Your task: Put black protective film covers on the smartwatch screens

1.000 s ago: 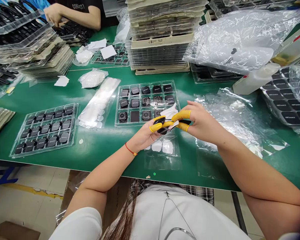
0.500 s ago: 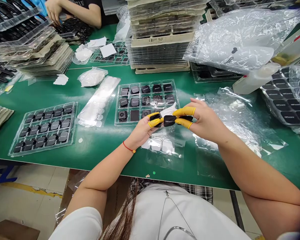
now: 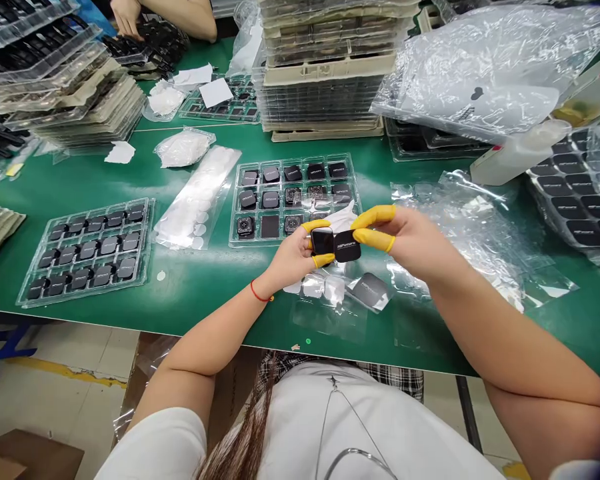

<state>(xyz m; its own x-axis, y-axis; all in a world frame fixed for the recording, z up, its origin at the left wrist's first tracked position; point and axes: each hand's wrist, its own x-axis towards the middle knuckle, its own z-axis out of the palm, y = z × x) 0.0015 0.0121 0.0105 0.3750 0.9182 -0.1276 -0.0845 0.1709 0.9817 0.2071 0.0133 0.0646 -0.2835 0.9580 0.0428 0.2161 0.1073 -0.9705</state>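
My left hand (image 3: 293, 259), in yellow finger cots, is closed around a smartwatch (image 3: 323, 240) with its dark glossy screen facing up. My right hand (image 3: 414, 243), also in yellow finger cots, pinches a black printed film (image 3: 347, 248) by its right edge. The film sits beside the watch's right edge; whether they touch I cannot tell. Just below lies a grey-black printed sheet (image 3: 370, 290) on clear backing. Behind my hands, a clear tray (image 3: 233, 239) holds watches, several bearing black printed covers. White cloth or paper (image 3: 341, 217) shows behind the film.
Another filled tray (image 3: 22, 299) lies on the left. A tall tray stack (image 3: 325, 73) stands at the back. Clear plastic sheets (image 3: 460, 247) and a white bottle (image 3: 515, 157) are at right. A strip of round stickers (image 3: 195, 200) lies left of centre. A co-worker's hand (image 3: 127, 17) shows top left.
The black film has turned flatter and now shows its printed face beside the watch screen. A printed sheet now lies on the table below my right hand. The co-worker's hand has shifted.
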